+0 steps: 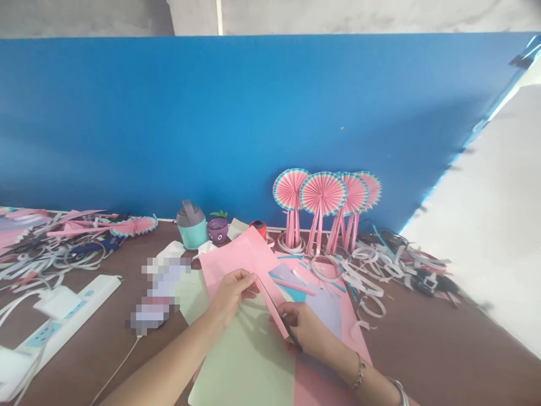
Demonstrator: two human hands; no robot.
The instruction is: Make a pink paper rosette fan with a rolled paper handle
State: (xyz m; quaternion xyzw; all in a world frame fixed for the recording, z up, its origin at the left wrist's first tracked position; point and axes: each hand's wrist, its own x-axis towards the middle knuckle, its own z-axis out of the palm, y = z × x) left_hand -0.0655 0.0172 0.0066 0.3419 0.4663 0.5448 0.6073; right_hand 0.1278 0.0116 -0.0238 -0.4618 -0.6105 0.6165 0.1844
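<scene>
A pink paper sheet (236,254) is pinched along its lower edge by my left hand (237,290), thumb and fingers closed on it. My right hand (302,327) is closed around dark-handled scissors (292,334), whose blades lie along a narrow strip at the sheet's right side. The strip's lower end hangs over the scissors. Below both hands lies a pale green sheet (249,361), with larger pink paper (321,383) under it to the right.
Four pink paper fans (323,194) stand against the blue partition (169,124). Paper strips (372,270) heap at right, more at left. A teal cup (192,230), a purple pot (218,230) and a red object (258,228) sit behind; a white power strip (97,293) lies left.
</scene>
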